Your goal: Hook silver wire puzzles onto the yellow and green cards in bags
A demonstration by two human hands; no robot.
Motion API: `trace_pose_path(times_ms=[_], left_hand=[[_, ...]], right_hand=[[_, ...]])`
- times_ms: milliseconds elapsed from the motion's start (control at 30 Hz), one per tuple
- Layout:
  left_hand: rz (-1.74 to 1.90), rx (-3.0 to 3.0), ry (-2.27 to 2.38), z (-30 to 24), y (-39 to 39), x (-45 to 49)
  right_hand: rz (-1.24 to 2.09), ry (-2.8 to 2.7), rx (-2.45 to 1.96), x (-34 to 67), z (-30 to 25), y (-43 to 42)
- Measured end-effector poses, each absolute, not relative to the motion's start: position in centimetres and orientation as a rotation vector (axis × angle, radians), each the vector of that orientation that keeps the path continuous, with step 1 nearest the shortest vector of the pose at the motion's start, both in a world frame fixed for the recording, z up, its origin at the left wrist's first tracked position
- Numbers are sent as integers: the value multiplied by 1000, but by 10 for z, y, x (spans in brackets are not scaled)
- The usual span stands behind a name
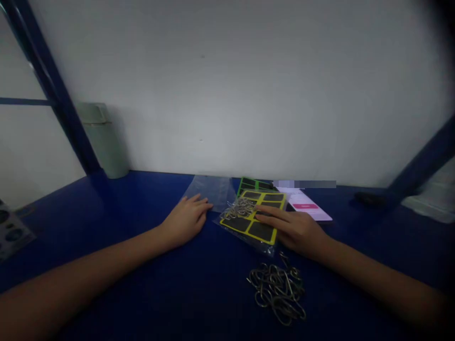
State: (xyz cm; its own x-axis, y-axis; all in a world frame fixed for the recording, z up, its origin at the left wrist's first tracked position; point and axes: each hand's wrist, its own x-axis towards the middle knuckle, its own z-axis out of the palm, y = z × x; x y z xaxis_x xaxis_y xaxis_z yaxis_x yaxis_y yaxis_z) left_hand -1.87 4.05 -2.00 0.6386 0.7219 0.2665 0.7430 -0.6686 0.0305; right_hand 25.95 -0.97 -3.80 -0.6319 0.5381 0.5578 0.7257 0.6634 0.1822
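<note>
My left hand (186, 218) lies flat on the blue table (124, 246), fingers stretched out, its tips touching a clear plastic bag (213, 189). My right hand (293, 227) rests flat with fingers extended on a yellow-framed sheet of black patches (254, 222) inside a clear bag. A small cluster of metal hooks (240, 208) lies on that sheet, between my two hands. A larger pile of metal hooks (279, 289) sits on the table nearer to me, below my right wrist.
A green-framed sheet (254, 183) lies behind the yellow one, next to a white card with a pink label (305, 204). A pale green bottle (103, 139) stands at the back left by a blue frame post (53, 90). A white wall closes the back.
</note>
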Motion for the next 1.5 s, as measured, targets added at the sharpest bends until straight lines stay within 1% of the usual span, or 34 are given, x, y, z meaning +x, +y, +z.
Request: trace_pose_path(times_ms=[133,300,467,600,733,833,1000,1267,1500], left_hand=[[-366,-2794,-1285,-22,43,-18],[-360,-2785,-1225,-24,44,-16],[-369,-2804,-1155,-24,44,-15],[-556,-2682,-1124,-21,39,-15],[-693,-2629,-911,-17,31,-14],[-762,-2614,-664,-14,26,-12],[-786,-2561,-355,-11,22,-8],[-741,-2539,-157,-7,19,-7],[-651,-2514,-100,-7,20,-10]], right_hand=[[-576,-2411,-860,268,-36,-14],[-664,-2400,-627,270,-24,-35],[-574,-2307,-755,260,-16,-53],[-569,-2315,-739,259,-18,-48],[-549,-2315,-737,259,-23,-44],[-565,-2319,-691,256,-24,-44],[-551,-2343,-584,248,-26,-42],[-661,-2251,-608,238,-20,-44],[-731,-2241,-557,231,-17,-45]])
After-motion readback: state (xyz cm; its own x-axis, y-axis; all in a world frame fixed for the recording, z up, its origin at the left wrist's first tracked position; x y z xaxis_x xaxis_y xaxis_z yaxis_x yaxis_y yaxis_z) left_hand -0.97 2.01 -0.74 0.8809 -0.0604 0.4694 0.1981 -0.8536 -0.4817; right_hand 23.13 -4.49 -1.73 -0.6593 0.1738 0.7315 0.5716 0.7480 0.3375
